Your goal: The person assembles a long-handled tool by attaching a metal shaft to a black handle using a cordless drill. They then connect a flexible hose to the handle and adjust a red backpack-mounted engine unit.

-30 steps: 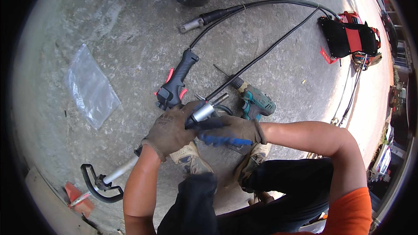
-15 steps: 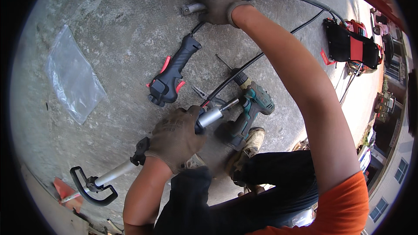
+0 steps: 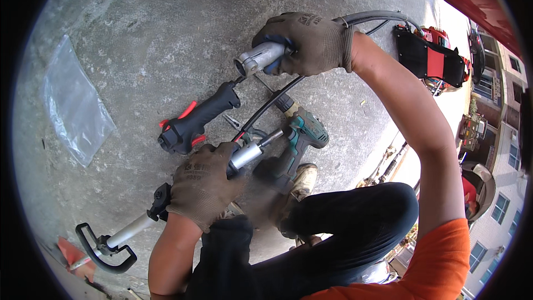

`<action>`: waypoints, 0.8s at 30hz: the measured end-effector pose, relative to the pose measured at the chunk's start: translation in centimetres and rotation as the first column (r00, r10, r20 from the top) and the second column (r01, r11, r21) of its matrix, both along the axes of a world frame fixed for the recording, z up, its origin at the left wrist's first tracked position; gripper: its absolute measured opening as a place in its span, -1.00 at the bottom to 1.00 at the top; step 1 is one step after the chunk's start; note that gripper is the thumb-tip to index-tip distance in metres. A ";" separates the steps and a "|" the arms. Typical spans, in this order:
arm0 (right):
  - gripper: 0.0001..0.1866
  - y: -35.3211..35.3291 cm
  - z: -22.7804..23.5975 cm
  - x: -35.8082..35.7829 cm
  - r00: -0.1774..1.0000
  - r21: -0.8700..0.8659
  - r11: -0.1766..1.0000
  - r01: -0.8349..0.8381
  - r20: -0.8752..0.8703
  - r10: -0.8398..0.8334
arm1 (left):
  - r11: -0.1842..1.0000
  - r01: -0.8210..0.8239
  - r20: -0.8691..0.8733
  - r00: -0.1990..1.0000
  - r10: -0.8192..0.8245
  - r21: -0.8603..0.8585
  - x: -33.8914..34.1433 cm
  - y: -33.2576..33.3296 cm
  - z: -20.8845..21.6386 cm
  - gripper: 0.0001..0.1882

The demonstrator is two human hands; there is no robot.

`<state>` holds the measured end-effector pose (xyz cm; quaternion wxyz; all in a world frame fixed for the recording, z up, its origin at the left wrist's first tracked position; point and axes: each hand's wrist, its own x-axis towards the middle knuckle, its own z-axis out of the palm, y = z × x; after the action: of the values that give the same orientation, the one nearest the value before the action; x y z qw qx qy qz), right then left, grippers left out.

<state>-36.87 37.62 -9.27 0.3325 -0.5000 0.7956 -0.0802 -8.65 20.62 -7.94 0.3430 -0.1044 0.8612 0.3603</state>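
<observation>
My left hand (image 3: 205, 183), in a brown work glove, is closed around a silver metal shaft (image 3: 245, 155) with a thinner rod sticking out of its far end. Down the same shaft sits a black loop handle (image 3: 126, 262). My right hand (image 3: 313, 41), gloved too, grips a grey metal coupling (image 3: 256, 60) on the end of a black flexible hose (image 3: 373, 15). The coupling's round opening faces the lower left, apart from the rod. Between the hands lies a black throttle grip (image 3: 202, 118) with red levers, a cable running from it.
A teal and black cordless drill (image 3: 308, 128) lies by my shoe (image 3: 304, 180), close to the rod. At the left is a clear plastic bag (image 3: 78, 105). The hose leads to a red and black engine unit (image 3: 436, 58) at the far right. An orange-red piece (image 3: 72, 253) lies beneath the shaft's lower end.
My right hand has drawn the coupling nearer and to the right, closer to the rod. My left hand keeps its hold on the shaft. The whole view has shifted slightly.
</observation>
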 end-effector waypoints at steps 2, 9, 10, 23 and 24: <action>-0.38 1.0 1.9 0.9 0.995 -0.019 0.995 -0.100 0.012 0.100 | 1.000 0.020 -0.010 1.000 -0.020 0.013 0.2 0.1 0.0 -0.45; -0.40 4.1 3.4 3.6 0.978 -0.180 0.974 -0.135 -0.182 0.102 | 0.999 0.024 -0.007 1.000 -0.024 0.037 1.2 0.7 1.4 -0.44; -0.38 4.3 2.9 3.7 0.969 -0.233 0.962 -0.145 -0.229 0.091 | 0.999 0.026 -0.010 1.000 -0.025 0.029 1.4 0.8 1.7 -0.45; -0.30 5.8 0.9 6.0 0.891 -0.652 0.758 0.013 -0.337 -0.305 | 0.999 0.053 -0.117 0.992 -0.053 0.001 3.5 2.0 2.7 -0.45; -0.35 5.9 1.3 5.7 0.872 -0.670 0.742 0.003 -0.362 -0.330 | 0.998 0.057 -0.122 0.991 -0.056 0.001 3.6 2.0 2.6 -0.45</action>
<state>-31.15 43.53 -7.99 -0.0682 -0.5123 0.8152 -0.2614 -5.09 22.64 -5.38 0.3000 -0.0570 0.8823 0.3581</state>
